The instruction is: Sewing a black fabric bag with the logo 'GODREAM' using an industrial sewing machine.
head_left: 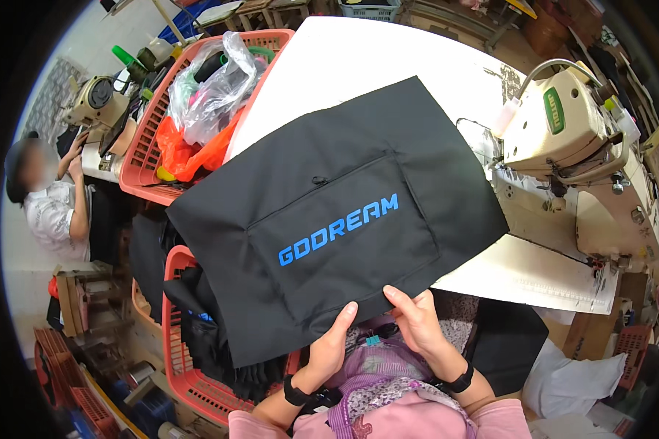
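Observation:
A flat black fabric panel (454,161) with a sewn-on zippered pocket and blue lettering is held up in front of me. My left hand (332,344) grips its lower edge, thumb on top and fingers hidden beneath. Close beside it, my right hand (419,325) pinches the same edge, its thumb also on the upper face. The zipper pull (319,180) lies near the pocket's top edge. Part of the panel overlaps the white table (329,58) behind it.
A cream sewing machine (564,124) stands on the table at right. At upper left, a red basket (143,157) holds plastic bags. Another red basket (172,329) with black fabric pieces (205,344) sits at lower left. Farther left, a person (55,208) works at another machine (99,99).

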### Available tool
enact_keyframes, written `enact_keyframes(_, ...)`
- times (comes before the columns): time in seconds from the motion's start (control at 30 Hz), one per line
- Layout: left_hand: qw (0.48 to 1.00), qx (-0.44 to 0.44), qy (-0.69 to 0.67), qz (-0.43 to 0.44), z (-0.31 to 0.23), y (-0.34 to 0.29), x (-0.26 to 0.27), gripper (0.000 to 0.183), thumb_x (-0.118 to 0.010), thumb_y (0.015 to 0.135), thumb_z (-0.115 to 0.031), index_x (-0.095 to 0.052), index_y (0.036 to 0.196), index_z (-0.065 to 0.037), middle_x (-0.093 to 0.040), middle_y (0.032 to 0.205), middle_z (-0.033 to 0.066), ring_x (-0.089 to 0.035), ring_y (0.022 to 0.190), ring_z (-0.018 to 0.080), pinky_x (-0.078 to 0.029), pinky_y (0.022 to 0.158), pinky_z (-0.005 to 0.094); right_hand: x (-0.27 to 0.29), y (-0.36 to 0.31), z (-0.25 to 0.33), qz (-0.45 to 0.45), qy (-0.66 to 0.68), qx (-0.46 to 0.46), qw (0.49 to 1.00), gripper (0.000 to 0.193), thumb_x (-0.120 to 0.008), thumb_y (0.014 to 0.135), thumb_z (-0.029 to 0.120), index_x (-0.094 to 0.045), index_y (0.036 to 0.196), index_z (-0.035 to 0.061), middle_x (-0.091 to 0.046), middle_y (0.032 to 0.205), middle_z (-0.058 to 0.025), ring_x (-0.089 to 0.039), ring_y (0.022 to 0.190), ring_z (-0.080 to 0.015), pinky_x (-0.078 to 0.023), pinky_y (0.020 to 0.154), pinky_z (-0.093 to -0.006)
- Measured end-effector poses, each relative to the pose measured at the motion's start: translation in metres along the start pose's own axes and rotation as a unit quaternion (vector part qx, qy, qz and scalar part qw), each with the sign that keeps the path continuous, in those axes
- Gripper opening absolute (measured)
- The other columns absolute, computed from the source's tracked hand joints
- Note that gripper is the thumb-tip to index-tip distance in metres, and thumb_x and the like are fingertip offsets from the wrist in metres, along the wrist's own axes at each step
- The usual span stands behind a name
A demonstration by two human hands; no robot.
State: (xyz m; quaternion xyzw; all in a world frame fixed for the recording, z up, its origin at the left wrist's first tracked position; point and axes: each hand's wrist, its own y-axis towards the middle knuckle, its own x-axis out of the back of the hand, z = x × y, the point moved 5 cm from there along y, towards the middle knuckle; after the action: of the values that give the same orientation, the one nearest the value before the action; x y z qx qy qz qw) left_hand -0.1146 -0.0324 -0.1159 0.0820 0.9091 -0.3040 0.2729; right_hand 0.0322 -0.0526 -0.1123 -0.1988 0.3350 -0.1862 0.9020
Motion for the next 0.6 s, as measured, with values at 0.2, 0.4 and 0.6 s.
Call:
enact_keyframes(0.2, 1.000, -0.028, -0.002, 0.003, -0.0028, -0.0031, -0.0007, 0.029, -0.057, 0.097, -0.007, -0.058, 0.124, 0.003, -0.060, 0.125, 0.0112, -0.059, 0.114, 0.0173, -0.044, 0.103, 0.0317, 0.0006, -0.0018, 0.0008, -0.007, -0.012, 0.028, 1.000, 0.013, -0.064, 0.092, 0.007, -0.063, 0.105, 0.0029, -0.065, 0.097, -0.0005, -0.058, 0.083, -0.0064, -0.046, 0.072, -0.0234)
enact_keyframes(0.4, 1.000, -0.007, -0.003, 0.005, 0.0024, -0.0027, 0.0044, 0.035, -0.057, 0.096, -0.009, -0.053, 0.129, 0.000, -0.056, 0.132, 0.0110, -0.052, 0.123, 0.0208, -0.035, 0.110, 0.0373, 0.0016, -0.0007, -0.0002, 0.006, -0.002, 0.038, 0.999, 0.020, -0.063, 0.092, 0.005, -0.061, 0.111, 0.0003, -0.065, 0.105, -0.0031, -0.060, 0.091, -0.0093, -0.048, 0.080, -0.0254)
enact_keyframes(0.6, 0.999, -0.038, 0.016, 0.010, -0.0015, -0.0020, 0.0026, 0.035, -0.057, 0.096, -0.009, -0.053, 0.130, -0.001, -0.056, 0.131, 0.0108, -0.052, 0.123, 0.0215, -0.035, 0.111, 0.0382, 0.0005, -0.0011, 0.0011, 0.019, -0.009, 0.048, 0.999, 0.025, -0.062, 0.092, 0.004, -0.060, 0.116, -0.0014, -0.064, 0.111, -0.0046, -0.059, 0.099, -0.0114, -0.047, 0.088, -0.0274)
